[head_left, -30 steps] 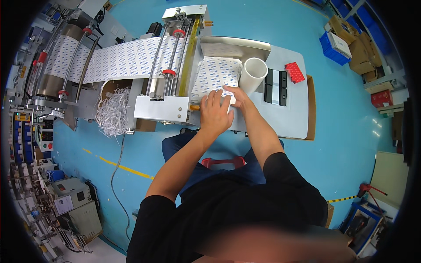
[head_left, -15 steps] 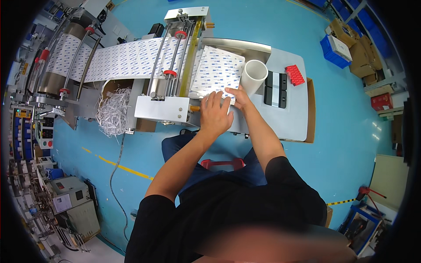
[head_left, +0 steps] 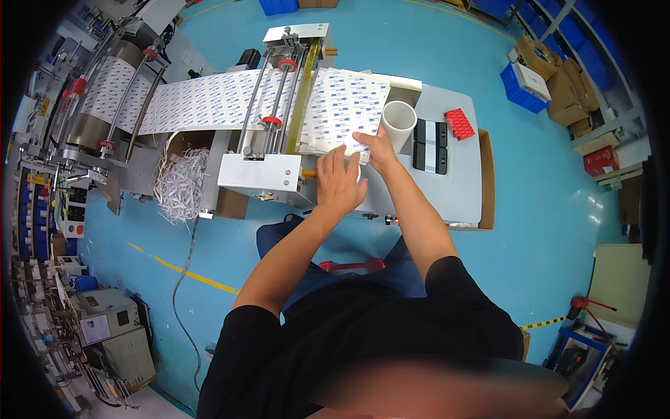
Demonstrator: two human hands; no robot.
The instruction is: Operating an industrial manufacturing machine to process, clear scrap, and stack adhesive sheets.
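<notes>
A stack of white sheets [head_left: 345,105] with a repeated blue print lies at the outlet of a roller machine [head_left: 262,172]. My left hand [head_left: 340,183] rests at the stack's near edge, its fingers stretched toward the sheets. At the near right corner, my right hand [head_left: 377,150] grips the sheets, thumb on top and the other fingers mostly hidden. A white tube [head_left: 400,116] stands just beyond my right hand, close to the stack's right side. The same printed web [head_left: 202,101] runs into the machine from the left.
Right of the tube lie black boxes [head_left: 430,146] and a red patterned packet [head_left: 459,123] on the grey table [head_left: 453,185]. Shredded strips [head_left: 185,185] fill a carton under the web. A cable [head_left: 183,279] crosses the floor. Blue bins and cartons [head_left: 569,91] stand far right.
The view has shifted slightly. My right thumb has moved a little farther onto the sheets, and the stack sits slightly more square. My left hand stays at the near edge.
</notes>
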